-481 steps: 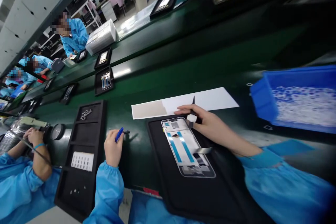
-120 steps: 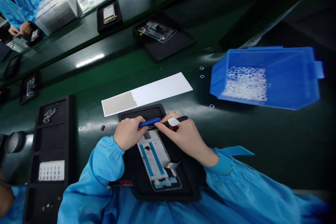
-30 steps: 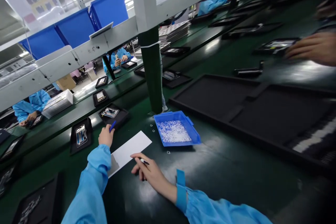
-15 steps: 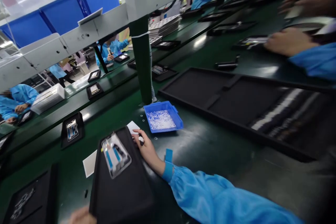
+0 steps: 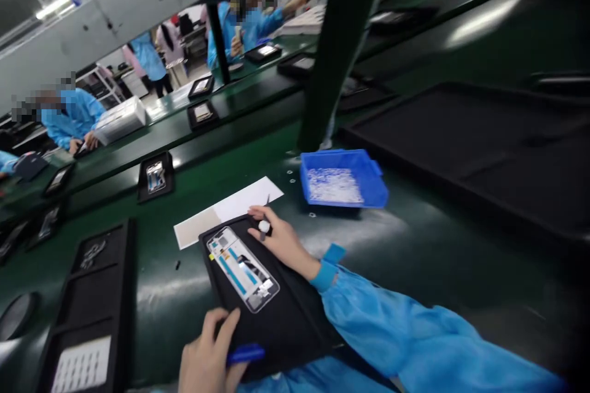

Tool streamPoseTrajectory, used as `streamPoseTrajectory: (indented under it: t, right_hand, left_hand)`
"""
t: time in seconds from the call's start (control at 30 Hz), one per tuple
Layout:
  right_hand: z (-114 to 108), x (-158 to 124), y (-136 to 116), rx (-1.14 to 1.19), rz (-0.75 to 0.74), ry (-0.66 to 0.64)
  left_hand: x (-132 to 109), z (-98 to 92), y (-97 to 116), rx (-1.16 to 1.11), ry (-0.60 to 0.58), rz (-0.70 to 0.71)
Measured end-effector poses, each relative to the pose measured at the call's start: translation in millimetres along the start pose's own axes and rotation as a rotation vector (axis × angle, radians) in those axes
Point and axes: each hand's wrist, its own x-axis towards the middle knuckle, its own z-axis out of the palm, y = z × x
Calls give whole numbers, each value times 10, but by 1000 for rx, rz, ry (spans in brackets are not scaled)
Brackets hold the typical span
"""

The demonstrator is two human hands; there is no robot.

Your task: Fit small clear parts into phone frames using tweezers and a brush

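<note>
A phone frame [image 5: 243, 269] with two blue strips, a clear rim and a yellow tab lies in a black tray [image 5: 281, 338] in front of me. My left hand [image 5: 207, 353] is at the tray's near left edge, fingers bent over it. A slim blue object [image 5: 246, 353] sticks out between its index finger and thumb; its kind is unclear. At the far right edge of the tray is my right hand [image 5: 283, 245], fingers curled round a slim dark tool [image 5: 263, 234] with a white part. Beyond the tray lies a white and beige sheet [image 5: 246, 196], partly covered.
A blue bin [image 5: 375, 187] of small white pieces stands ahead to the right, beside a green post [image 5: 343, 43]. A long black tray [image 5: 461, 135] lies on the right, a divided black tray [image 5: 122, 295] on the left. Co-workers in blue sit across the line.
My view has swung right and down. My left hand has come into clear view with a blue object. The tray sits lower, and more of the sheet behind it shows.
</note>
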Motion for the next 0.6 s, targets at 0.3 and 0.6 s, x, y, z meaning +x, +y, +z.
streamPoseTrajectory:
  t: [0.3, 0.6]
  right_hand:
    - [-1, -22, 97, -151, -72, -19]
    - [16, -73, 80, -236, -76, -41]
  left_hand:
    - [679, 47, 312, 180, -189, 165]
    - [394, -226, -75, -122, -90, 227]
